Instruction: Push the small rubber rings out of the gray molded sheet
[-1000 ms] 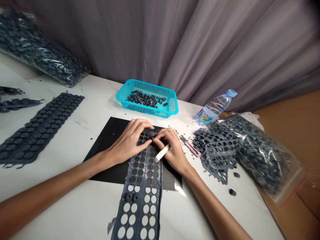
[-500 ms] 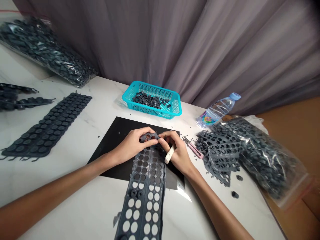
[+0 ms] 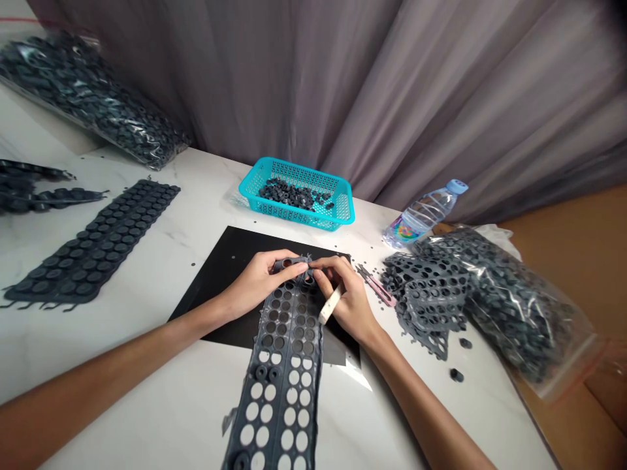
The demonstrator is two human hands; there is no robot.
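A long dark grey rubber sheet (image 3: 287, 365), punched with rows of round holes, runs from the near edge to both hands. A few rubber plugs (image 3: 267, 373) still sit in it. My left hand (image 3: 267, 277) is closed on its curled far end, thumb on top. Opposite, my right hand (image 3: 343, 287) pinches the right side of that end, at a small round part between the fingertips. A cream-coloured piece (image 3: 331, 304) lies against the right fingers; its kind is unclear. Beneath is a black mat (image 3: 215, 287). Pink-handled snips (image 3: 376, 286) lie right of my right hand.
Behind the mat stands a turquoise basket (image 3: 298, 219) holding small dark parts. A water bottle (image 3: 421, 215), punched-out sheets (image 3: 426, 294) and a filled bag (image 3: 519, 313) occupy the right. Leftward lie a full rubber sheet (image 3: 93, 248) and another bag (image 3: 93, 98).
The sheet's far end has tipped in my fingers, and my left thumb has moved right, close to the right fingertips. The whole view has shifted slightly.
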